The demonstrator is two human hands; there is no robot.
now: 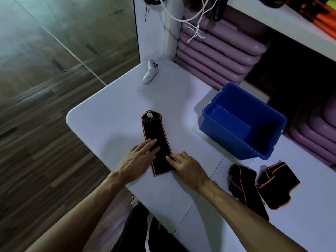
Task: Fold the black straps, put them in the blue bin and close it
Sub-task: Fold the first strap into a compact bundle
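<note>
A black strap with orange edging (154, 131) lies flat on the white table (109, 115), its looped end pointing away from me. My left hand (140, 157) presses flat on the strap's left side with fingers spread. My right hand (185, 166) pinches the strap's right edge near its close end. The open blue bin (236, 139) stands to the right, with a blue panel leaning inside it. Two more black straps (243, 186) (278, 186) lie bunched near the table's right front, beside my right forearm.
A white handheld controller (150, 72) rests at the table's far side. Stacked purple mats (218, 51) fill the shelving behind the bin. White cords (194, 24) hang above. Wooden floor lies to the left of the table.
</note>
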